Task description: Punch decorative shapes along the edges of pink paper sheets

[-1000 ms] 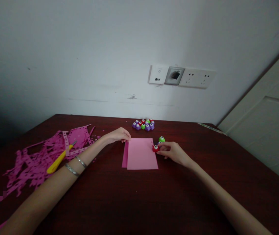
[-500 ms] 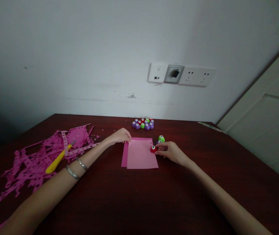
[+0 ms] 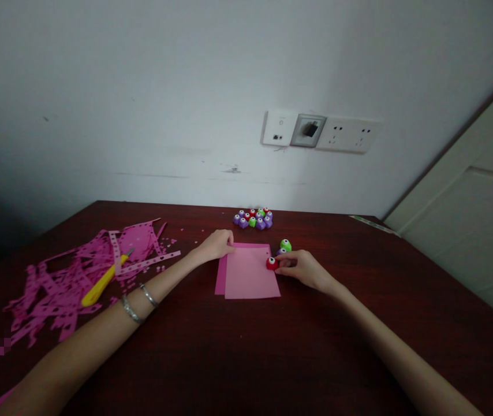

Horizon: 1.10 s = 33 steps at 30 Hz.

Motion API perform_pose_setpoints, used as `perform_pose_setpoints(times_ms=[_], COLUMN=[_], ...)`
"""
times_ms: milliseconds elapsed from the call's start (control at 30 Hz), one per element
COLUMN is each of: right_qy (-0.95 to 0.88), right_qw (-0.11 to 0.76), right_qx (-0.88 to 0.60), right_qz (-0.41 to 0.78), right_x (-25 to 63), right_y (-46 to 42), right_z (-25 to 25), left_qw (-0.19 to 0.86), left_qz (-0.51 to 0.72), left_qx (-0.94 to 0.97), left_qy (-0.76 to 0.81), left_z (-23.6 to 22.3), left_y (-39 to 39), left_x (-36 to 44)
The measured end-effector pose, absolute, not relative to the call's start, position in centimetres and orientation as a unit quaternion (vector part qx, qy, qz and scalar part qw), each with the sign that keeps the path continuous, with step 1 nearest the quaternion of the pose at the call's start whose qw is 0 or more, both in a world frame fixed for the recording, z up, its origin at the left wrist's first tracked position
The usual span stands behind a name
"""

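Note:
A light pink sheet of paper (image 3: 250, 276) lies over a darker pink sheet (image 3: 220, 281), whose left and top margins show. My left hand (image 3: 215, 245) pinches the sheets at their top left corner. With the fingers of my right hand (image 3: 309, 270) I grip a small red craft punch (image 3: 271, 263) at the light sheet's right edge. One small dark mark or hole shows on that sheet just above the punch. Close behind my right fingers stand a green craft punch (image 3: 285, 245) and a partly hidden purple craft punch (image 3: 280, 252).
Several red, green and purple punches (image 3: 252, 221) cluster near the wall. On the left lies a heap of punched pink paper scraps (image 3: 60, 289) with a yellow-handled cutter (image 3: 103, 283) on it. Wall sockets (image 3: 348, 136) sit above the dark red table (image 3: 246, 364).
My left hand has shifted slightly to the right along the top left corner of the sheets. My right hand and the red punch stay at the right edge.

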State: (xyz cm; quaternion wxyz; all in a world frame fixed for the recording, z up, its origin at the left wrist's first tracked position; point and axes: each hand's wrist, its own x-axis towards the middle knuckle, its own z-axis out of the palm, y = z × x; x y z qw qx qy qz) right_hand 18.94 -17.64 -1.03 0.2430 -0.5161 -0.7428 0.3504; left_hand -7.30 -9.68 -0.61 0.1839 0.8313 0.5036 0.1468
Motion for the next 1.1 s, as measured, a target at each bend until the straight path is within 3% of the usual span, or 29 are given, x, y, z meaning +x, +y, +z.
perform_pose_setpoints(times_ms=[1100], right_qy=[-0.719], right_qw=[0.235], right_qx=[-0.513], right_qz=[0.406], right_x=[18.74], right_y=[-18.0], right_z=[-0.63], left_qw=[0.237], left_qz=[0.14], left_qx=[0.825], left_qy=[0.494], left_z=[-0.58], left_y=[-10.34], left_x=[-6.59])
